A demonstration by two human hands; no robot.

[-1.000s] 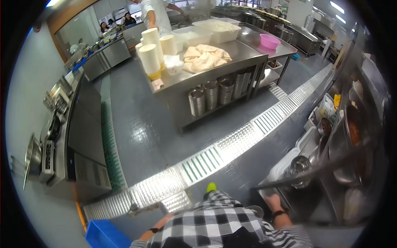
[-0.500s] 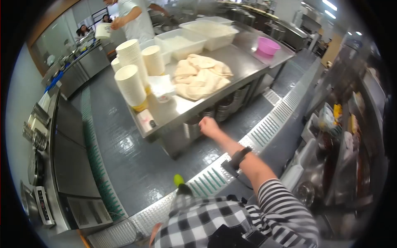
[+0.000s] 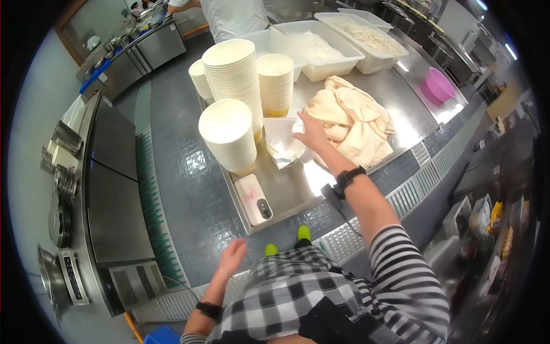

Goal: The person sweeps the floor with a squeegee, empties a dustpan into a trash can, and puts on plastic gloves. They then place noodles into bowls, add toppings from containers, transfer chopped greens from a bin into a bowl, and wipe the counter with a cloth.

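My right hand (image 3: pixel 312 135) reaches over the steel table, thumb and fingers apart, at the edge of a crumpled white plastic bag (image 3: pixel 283 143). Just beyond and to the right of this hand lies a bunched cream cloth (image 3: pixel 358 123). Tall stacks of white paper cups (image 3: pixel 226 129) stand left of the bag. A phone in a pale case (image 3: pixel 252 198) rests at the table's near left corner. Low by my apron is my left hand (image 3: pixel 232 256), off the table, with its fingers loosely extended and nothing in them.
Plastic tubs (image 3: pixel 323 57) with pale shredded food line the table's far side. A pink bowl (image 3: pixel 440 85) sits at its right end. Across the table stands a person in white (image 3: pixel 235 17). Steel counters (image 3: pixel 117 189) run along the left, and a drain grate (image 3: pixel 401 200) crosses the floor.
I am closer to the table. My right hand has gone from in front of the table's edge to over it, by the bag. My left hand has come into view.
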